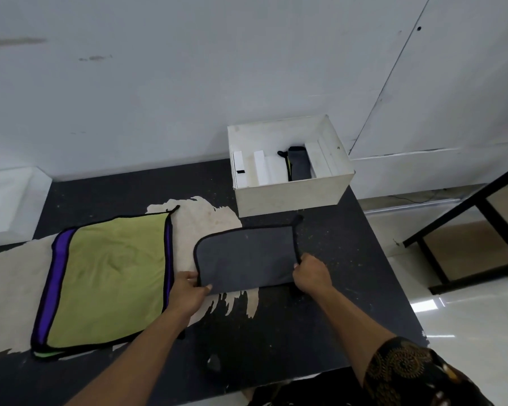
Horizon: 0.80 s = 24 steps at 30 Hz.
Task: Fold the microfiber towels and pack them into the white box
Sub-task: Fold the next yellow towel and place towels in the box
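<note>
Fingers checked first: found left hand pinching near-left corner of grey towel, right hand curled round its near-right hem; judged a two-corner hold to keep the fold square. Noted dark table with worn pale patch carrying everything. Logged stack of unfolded towels, green on top with purple showing at its edges, flat at left, apparently waiting within reach. Saw white box at table's far edge, just beyond grey towel, open-topped with upright white dividers; presumably slots for folded pieces. Spotted one folded dark towel standing in a slot. Judged grey towel part-folded, not yet packed.
</note>
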{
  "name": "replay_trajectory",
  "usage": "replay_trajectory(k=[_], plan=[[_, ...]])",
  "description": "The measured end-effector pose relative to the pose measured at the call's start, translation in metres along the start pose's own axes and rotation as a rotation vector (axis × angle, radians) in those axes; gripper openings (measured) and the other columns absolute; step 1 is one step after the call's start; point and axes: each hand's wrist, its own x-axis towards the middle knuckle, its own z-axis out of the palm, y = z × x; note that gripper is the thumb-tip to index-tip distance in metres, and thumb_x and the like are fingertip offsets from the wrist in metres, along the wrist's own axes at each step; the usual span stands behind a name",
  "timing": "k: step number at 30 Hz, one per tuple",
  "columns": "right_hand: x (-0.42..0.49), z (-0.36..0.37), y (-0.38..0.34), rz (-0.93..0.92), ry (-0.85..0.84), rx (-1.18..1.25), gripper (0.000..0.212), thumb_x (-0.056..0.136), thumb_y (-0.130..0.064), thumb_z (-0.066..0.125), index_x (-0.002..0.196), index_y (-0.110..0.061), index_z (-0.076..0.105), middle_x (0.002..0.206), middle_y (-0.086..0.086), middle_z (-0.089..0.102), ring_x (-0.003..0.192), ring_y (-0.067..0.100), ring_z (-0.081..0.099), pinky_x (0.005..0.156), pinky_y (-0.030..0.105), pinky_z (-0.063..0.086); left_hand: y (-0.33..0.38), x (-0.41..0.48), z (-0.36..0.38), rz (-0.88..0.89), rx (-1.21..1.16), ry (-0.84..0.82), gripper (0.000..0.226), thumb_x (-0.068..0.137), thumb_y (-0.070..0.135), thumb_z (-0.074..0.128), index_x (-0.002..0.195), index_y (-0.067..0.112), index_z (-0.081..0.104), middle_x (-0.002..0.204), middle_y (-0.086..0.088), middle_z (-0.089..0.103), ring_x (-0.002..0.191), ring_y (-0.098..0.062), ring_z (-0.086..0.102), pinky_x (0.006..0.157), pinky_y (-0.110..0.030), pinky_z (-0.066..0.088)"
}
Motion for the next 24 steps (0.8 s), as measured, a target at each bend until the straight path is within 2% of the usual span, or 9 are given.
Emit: replay_trajectory(k=[2,7,10,14,16,18,20,22,24], plan=[[0.000,-0.002,-0.001,0.001,-0.016,-0.007,0.025,0.099,-0.024,0.048,0.114,-0.006,0.057,0.119,0.013,0.061,0.107,0.028,0.058,0.076,0.029,0.038,-0.001,0.000,-0.002,-0.008,0.011,-0.023,0.052,0.080,0.009,0.077,0.124,0.005,0.050,0.110,-0.006,0.057,0.098,-0.020,0.059,0.088,-0.033,0.049],[0.004,-0.021,-0.001,-0.006,-0.066,-0.016,0.019,0.096,-0.024,0.053,0.091,-0.007,0.061,0.096,0.010,0.066,0.075,0.019,0.060,0.069,0.034,0.052,0.000,-0.001,-0.005,-0.021,-0.085,-0.041,0.047,0.088,0.013,0.071,0.129,-0.001,0.052,0.110,-0.013,0.062,0.095,-0.021,0.063,0.087,-0.035,0.053],[0.000,-0.027,0.004,0.053,-0.073,0.038,0.016,0.093,-0.017,0.055,0.090,-0.005,0.065,0.085,0.012,0.069,0.072,0.025,0.070,0.072,0.042,0.060,-0.001,-0.003,-0.008,-0.013,-0.111,-0.040,0.045,0.087,0.009,0.070,0.127,-0.003,0.053,0.105,-0.012,0.062,0.091,-0.020,0.063,0.080,-0.031,0.053],[-0.013,-0.021,0.014,0.118,-0.082,-0.022,0.011,0.091,-0.014,0.054,0.085,-0.007,0.061,0.087,0.010,0.068,0.075,0.026,0.069,0.072,0.037,0.060,-0.005,-0.011,-0.005,-0.046,-0.065,-0.060,0.048,0.083,0.010,0.076,0.124,0.001,0.052,0.114,-0.017,0.061,0.101,-0.027,0.063,0.093,-0.042,0.053],[-0.017,-0.018,0.014,0.112,-0.077,-0.042,0.013,0.091,-0.015,0.053,0.079,-0.011,0.056,0.086,0.007,0.063,0.077,0.026,0.067,0.069,0.034,0.056,-0.009,-0.016,-0.001,-0.086,-0.028,-0.068,0.046,0.083,0.009,0.075,0.122,0.001,0.053,0.112,-0.015,0.064,0.098,-0.027,0.064,0.090,-0.040,0.054],[-0.019,-0.019,0.011,0.110,-0.081,-0.058,0.010,0.090,-0.015,0.053,0.082,-0.010,0.056,0.090,0.008,0.062,0.081,0.026,0.066,0.070,0.034,0.055,-0.011,-0.019,0.003,-0.123,-0.024,-0.067,0.033,0.085,0.009,0.073,0.113,0.000,0.059,0.093,-0.012,0.068,0.082,-0.024,0.065,0.079,-0.035,0.055],[-0.020,-0.021,0.010,0.115,-0.094,-0.072,0.012,0.090,-0.015,0.054,0.097,-0.007,0.060,0.102,0.012,0.064,0.089,0.029,0.066,0.077,0.037,0.057,-0.008,-0.019,0.004,-0.138,-0.034,-0.053,0.021,0.087,0.015,0.071,0.096,-0.004,0.066,0.068,-0.007,0.066,0.065,-0.021,0.061,0.070,-0.033,0.052],[-0.020,-0.021,0.011,0.117,-0.107,-0.095,0.017,0.090,-0.018,0.054,0.102,-0.008,0.060,0.107,0.013,0.064,0.089,0.028,0.065,0.079,0.038,0.056,-0.005,-0.017,0.002,-0.120,-0.004,-0.027,0.021,0.089,0.023,0.069,0.078,0.004,0.071,0.059,-0.005,0.064,0.061,-0.022,0.060,0.071,-0.035,0.053],[-0.019,-0.019,0.015,0.108,-0.084,-0.083,0.018,0.091,-0.028,0.057,0.093,-0.011,0.058,0.102,0.010,0.065,0.082,0.024,0.060,0.072,0.034,0.050,-0.003,-0.015,0.000,-0.088,0.070,-0.031,0.030,0.088,0.023,0.069,0.061,0.011,0.066,0.053,-0.001,0.059,0.057,-0.020,0.058,0.067,-0.031,0.051]])
